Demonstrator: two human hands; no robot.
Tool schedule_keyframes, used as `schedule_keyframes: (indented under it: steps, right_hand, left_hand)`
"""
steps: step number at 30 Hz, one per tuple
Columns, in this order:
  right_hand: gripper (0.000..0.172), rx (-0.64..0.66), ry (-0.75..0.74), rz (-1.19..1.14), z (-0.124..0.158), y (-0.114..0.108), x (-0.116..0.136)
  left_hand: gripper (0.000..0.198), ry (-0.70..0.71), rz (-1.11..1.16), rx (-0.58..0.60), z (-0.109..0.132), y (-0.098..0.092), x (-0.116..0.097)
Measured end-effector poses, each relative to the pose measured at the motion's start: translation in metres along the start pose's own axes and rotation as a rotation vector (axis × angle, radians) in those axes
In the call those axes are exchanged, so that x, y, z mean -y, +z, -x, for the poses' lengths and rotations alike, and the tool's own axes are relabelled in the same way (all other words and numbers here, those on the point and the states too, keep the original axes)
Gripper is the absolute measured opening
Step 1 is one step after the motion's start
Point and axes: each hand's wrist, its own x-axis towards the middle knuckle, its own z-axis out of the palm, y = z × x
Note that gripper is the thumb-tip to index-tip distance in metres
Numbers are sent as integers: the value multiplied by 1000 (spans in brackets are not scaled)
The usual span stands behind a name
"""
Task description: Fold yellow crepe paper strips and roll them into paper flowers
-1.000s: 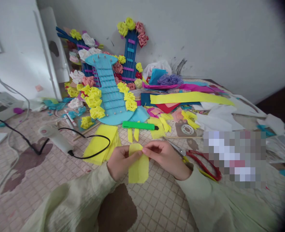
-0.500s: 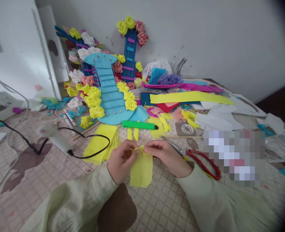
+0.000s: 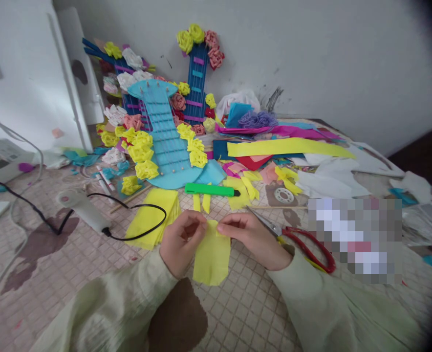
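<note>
A small sheet of yellow crepe paper (image 3: 212,256) hangs between my two hands over the patterned tabletop. My left hand (image 3: 181,242) pinches its upper left corner between thumb and fingers. At the upper right corner, my right hand (image 3: 252,239) pinches the same sheet, thumb in front. A stack of yellow paper pieces (image 3: 152,222) lies just left of my left hand. Close beyond my fingers are a green cutter (image 3: 210,189) and narrow yellow paper strips (image 3: 206,203). Scissors with red handles (image 3: 307,244) lie beside my right wrist, their blades partly behind the hand.
A white corded glue gun (image 3: 84,210) lies at left, its black cable looping over the yellow stack. Behind stands a light blue cardboard guitar shape (image 3: 162,132) with yellow paper flowers (image 3: 140,151). A long yellow strip (image 3: 289,146) and white paper scraps (image 3: 329,178) lie at right.
My left hand has moved slightly left along the sheet's top. The paper, bunched at the top before, is now spread wider and flatter. My right hand stays nearly in place.
</note>
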Motion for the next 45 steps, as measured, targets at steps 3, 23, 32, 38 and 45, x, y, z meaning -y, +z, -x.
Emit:
schedule_keyframes:
  steps: [3,23,32,38,45]
  right_hand:
    - [15,5,-11,-18,0,0,-1]
    - [17,-18,-25,-16,-1,0,-1]
    - [17,-16,-35,7,0,1,-1]
    - [17,-24,-59,58,0,1,-2]
    - [16,-18,-123,109,-1,1,-4]
  left_hand:
    - [16,-45,75,16,0,1,-1]
    - [7,10,59,29,-2,1,-6]
    - [22,-111,96,39,-5,1,-2]
    - [26,-157,116,59,-5,2,-3]
    - [24,-200,138,94,-5,3,-5]
